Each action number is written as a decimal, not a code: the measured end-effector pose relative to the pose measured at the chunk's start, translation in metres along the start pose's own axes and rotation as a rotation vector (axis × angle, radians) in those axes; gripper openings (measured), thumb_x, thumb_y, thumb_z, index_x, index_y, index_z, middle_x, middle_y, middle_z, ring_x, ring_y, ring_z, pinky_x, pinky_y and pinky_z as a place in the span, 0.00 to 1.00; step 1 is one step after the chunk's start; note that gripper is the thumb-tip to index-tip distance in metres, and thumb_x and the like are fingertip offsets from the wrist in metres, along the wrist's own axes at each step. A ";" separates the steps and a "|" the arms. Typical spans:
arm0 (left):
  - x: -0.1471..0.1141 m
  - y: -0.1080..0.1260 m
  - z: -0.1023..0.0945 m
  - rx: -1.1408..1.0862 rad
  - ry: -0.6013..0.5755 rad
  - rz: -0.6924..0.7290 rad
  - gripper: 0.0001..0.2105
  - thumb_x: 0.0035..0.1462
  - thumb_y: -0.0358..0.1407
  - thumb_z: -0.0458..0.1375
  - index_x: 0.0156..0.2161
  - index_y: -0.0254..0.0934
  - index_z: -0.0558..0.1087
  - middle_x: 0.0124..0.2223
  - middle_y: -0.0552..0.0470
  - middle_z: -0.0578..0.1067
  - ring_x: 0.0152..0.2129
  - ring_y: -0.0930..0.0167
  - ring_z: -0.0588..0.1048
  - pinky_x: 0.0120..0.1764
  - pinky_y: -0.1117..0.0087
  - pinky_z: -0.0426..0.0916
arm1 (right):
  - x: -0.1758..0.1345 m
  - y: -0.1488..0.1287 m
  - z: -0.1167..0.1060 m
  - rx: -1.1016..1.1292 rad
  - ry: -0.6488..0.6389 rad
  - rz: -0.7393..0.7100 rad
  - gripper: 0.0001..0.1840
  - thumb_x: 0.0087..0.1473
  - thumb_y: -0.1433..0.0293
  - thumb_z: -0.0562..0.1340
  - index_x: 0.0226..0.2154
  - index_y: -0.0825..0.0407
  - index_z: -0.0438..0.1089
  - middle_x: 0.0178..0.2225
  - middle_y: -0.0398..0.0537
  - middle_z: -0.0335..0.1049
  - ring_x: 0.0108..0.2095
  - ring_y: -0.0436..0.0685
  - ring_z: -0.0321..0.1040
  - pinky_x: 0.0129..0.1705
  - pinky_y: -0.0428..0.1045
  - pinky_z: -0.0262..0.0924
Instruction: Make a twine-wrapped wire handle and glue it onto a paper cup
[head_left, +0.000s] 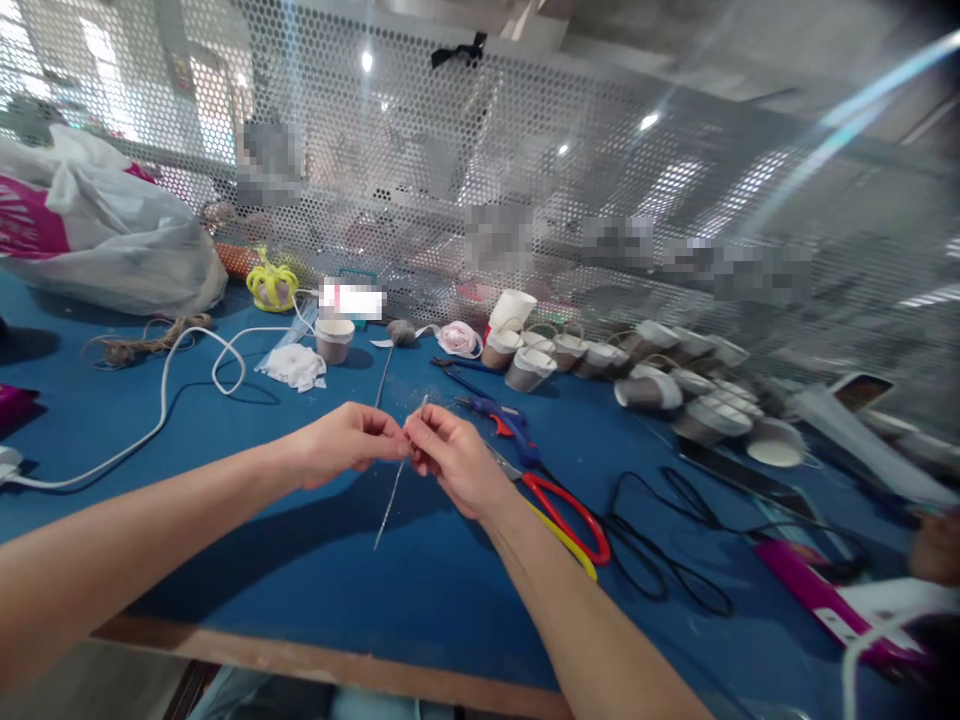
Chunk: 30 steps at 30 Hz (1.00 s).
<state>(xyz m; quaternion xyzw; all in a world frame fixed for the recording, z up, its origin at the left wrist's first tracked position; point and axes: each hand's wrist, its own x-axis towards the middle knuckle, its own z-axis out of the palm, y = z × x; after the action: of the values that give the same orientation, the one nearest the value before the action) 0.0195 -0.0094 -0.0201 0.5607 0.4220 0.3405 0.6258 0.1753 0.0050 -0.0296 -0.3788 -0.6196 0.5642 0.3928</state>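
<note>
Both of my hands meet over the middle of the blue table, fingertips close together. My right hand [454,450] pinches a thin grey-white strand [388,508], whose short end sticks up above the thumb and whose tail hangs down below. My left hand [352,440] is closed at the fingertips on the same strand, beside the right thumb; the exact grip is partly hidden. Whether the strand is cord or wire I cannot make out. Behind the left hand, a grey line runs back to a small grey ball of string [402,333].
Right of my hands lie a blue glue gun [506,420], scissors [570,515] with red and yellow handles, and a black cable. Several small wrapped cups [530,368] line the back right. A white cable [161,400] and plastic bag [112,230] are left. Another person's hand [936,545] shows far right.
</note>
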 end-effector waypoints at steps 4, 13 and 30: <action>0.003 -0.007 0.002 -0.064 0.031 0.026 0.10 0.41 0.38 0.60 0.24 0.31 0.67 0.19 0.60 0.61 0.15 0.82 0.52 0.19 0.75 0.43 | 0.000 0.001 -0.001 -0.136 0.062 -0.019 0.17 0.47 0.56 0.59 0.22 0.53 0.58 0.16 0.36 0.55 0.17 0.45 0.52 0.21 0.44 0.49; -0.002 -0.008 -0.002 0.072 0.003 0.103 0.07 0.43 0.35 0.57 0.28 0.31 0.68 0.22 0.58 0.65 0.17 0.81 0.56 0.22 0.76 0.49 | -0.002 0.000 0.000 -0.271 0.034 -0.053 0.18 0.49 0.55 0.56 0.23 0.52 0.57 0.16 0.35 0.55 0.17 0.45 0.52 0.23 0.44 0.49; -0.003 -0.009 0.005 0.053 0.090 0.067 0.09 0.41 0.36 0.58 0.21 0.32 0.65 0.18 0.61 0.60 0.15 0.81 0.52 0.20 0.75 0.45 | -0.005 -0.004 0.007 -0.233 0.052 -0.035 0.17 0.48 0.56 0.58 0.22 0.53 0.59 0.17 0.36 0.56 0.18 0.45 0.53 0.22 0.44 0.49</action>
<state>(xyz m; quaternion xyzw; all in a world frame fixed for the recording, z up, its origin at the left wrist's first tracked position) 0.0219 -0.0153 -0.0287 0.5749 0.4395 0.3750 0.5793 0.1712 -0.0026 -0.0260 -0.4254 -0.6771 0.4716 0.3717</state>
